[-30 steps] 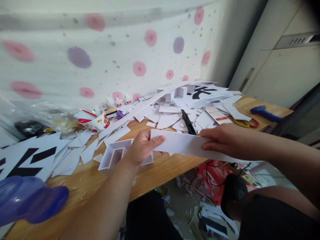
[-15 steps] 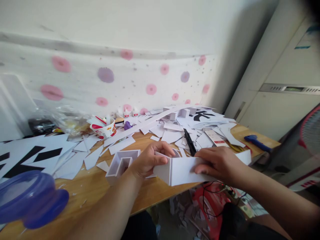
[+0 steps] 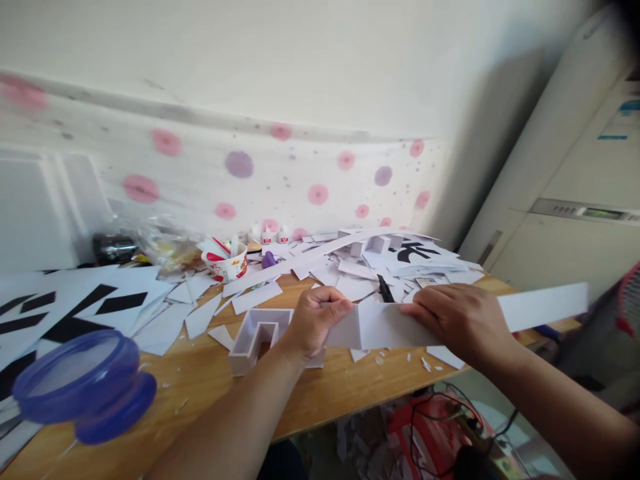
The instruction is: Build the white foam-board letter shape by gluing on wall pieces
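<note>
My left hand (image 3: 317,321) is closed around the folded left end of a long white board strip (image 3: 543,306). The strip runs to the right past the table edge. My right hand (image 3: 457,320) presses flat on the strip's middle, fingers together and thumb underneath, gripping it. A white board channel shape (image 3: 257,331) lies on the wooden table (image 3: 210,380) just left of my left hand.
A heap of white paper offcuts (image 3: 350,263) covers the table's back. A black knife (image 3: 385,289) lies among them. A paper cup (image 3: 227,261) stands at back left. A purple bowl (image 3: 83,377) is near left. Black-and-white printed sheets (image 3: 65,310) lie left. A cabinet (image 3: 565,200) stands right.
The strip's left end has been bent into a fold in my left hand. The strip was lifted and now extends farther right. The camera tilted up.
</note>
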The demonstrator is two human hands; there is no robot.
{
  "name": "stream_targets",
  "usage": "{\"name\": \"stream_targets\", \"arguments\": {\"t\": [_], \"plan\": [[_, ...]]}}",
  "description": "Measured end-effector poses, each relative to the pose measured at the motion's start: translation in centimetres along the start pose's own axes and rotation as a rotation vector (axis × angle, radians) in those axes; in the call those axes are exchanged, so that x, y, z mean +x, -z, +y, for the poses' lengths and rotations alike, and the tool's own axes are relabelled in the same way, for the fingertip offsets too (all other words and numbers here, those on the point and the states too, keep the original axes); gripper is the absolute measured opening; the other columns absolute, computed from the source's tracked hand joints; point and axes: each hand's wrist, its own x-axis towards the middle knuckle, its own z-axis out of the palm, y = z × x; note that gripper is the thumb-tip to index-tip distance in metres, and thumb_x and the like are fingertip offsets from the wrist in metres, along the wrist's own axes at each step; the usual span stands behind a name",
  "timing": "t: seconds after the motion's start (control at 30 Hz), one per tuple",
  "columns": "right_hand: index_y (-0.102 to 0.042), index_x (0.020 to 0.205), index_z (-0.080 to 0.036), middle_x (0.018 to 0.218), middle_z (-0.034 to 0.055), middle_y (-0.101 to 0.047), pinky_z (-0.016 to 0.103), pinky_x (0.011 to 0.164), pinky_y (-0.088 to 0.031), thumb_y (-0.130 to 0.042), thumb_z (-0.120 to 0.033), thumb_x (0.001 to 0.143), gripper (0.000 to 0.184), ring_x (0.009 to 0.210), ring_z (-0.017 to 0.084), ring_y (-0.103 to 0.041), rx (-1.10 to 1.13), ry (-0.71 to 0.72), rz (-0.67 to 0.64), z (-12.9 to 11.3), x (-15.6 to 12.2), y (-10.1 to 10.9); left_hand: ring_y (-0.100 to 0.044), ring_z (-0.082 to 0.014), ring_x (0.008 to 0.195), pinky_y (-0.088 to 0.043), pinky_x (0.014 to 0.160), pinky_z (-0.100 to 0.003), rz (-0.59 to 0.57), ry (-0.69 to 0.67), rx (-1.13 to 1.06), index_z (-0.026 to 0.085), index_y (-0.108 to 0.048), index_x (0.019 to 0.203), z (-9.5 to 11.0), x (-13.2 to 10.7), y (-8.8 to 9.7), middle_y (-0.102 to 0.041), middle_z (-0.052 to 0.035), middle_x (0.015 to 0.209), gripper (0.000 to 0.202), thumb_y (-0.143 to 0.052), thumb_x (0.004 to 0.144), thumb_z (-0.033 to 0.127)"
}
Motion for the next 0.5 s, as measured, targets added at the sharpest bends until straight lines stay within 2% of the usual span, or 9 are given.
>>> {"name": "stream_targets", "arguments": {"t": [0.1, 0.27, 0.37, 0.5], "plan": [[-0.055, 0.058, -0.020, 0.051, 0.0005, -0.056, 0.029, 0.054, -0.031, -0.043, -0.042, 0.097, 0.047, 0.049, 0.016, -0.053, -0.017, 0.022, 0.005, 0.6, 1.3, -0.3, -0.038, -0.0065, 0.044, -0.028, 0.044, -0.021, 0.097, -0.029, -0.070, 0.014, -0.061, 0.055, 0.5, 0.4, 0.5, -0.048, 0.0041, 0.047, 0.035, -0.082, 0.057, 0.042], [-0.059, 0.062, -0.020, 0.056, 0.0064, -0.063, 0.030, 0.052, -0.028, -0.039, -0.041, 0.098, 0.047, 0.055, 0.020, -0.058, -0.181, -0.120, 0.087, 3.4, 4.5, -1.9, -0.046, -0.0078, 0.048, -0.036, 0.048, -0.020, 0.423, -0.142, -0.256, 0.018, -0.053, 0.060, 1.9, 2.2, 3.1, -0.051, 0.0066, 0.052, 0.038, -0.080, 0.057, 0.043], [-0.062, 0.062, -0.018, 0.059, 0.0081, -0.066, 0.030, 0.052, -0.026, -0.039, -0.044, 0.097, 0.050, 0.056, 0.020, -0.058, -0.178, -0.059, 0.028, 5.0, 7.6, -4.6, -0.050, -0.0081, 0.054, -0.039, 0.054, -0.020, 0.546, -0.197, -0.323, 0.018, -0.050, 0.064, 1.5, 3.2, 3.9, -0.054, 0.0065, 0.057, 0.038, -0.079, 0.059, 0.043], [-0.068, 0.073, -0.017, 0.072, 0.0080, -0.070, 0.030, 0.064, -0.033, -0.040, -0.044, 0.097, 0.047, 0.069, 0.019, -0.059, -0.033, 0.202, -0.141, 5.0, 12.1, -10.2, -0.048, -0.0078, 0.056, -0.040, 0.056, -0.020, 0.505, -0.186, -0.174, 0.018, -0.050, 0.065, -0.2, 3.6, 3.3, -0.050, 0.0061, 0.059, 0.038, -0.072, 0.069, 0.049]]}}
